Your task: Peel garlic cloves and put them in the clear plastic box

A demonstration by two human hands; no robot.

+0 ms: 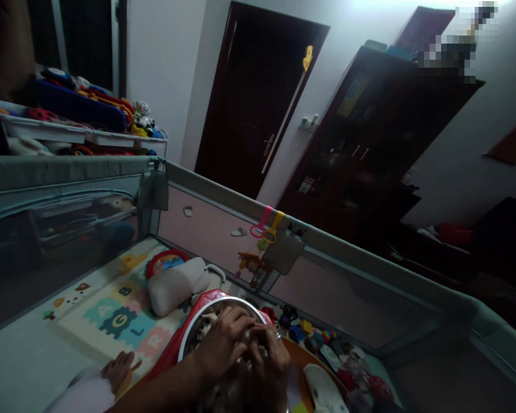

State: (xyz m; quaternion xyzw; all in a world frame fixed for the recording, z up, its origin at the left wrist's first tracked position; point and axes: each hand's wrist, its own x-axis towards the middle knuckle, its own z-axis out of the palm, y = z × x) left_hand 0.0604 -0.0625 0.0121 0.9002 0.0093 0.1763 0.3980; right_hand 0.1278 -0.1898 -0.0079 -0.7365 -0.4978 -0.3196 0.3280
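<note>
Below you, at the frame's lower middle, your left hand [223, 344] and right hand [269, 367] press together over a round metal bowl [198, 327] with a shiny rim and a red base. Both hands touch its pale, lumpy contents; whether the fingers pinch anything cannot be told. Beyond the bowl lie a soft white cushion [176, 287] and a foam alphabet mat [116, 315], enclosed by the playpen wall [335, 252].

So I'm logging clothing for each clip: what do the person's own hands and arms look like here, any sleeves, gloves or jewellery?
Both hands are bare, no gloves. The left hand and the right hand join forearms that are uncovered as far as the picture's lower edge, so no sleeves show. The dim light hides any small ring or band.
</note>
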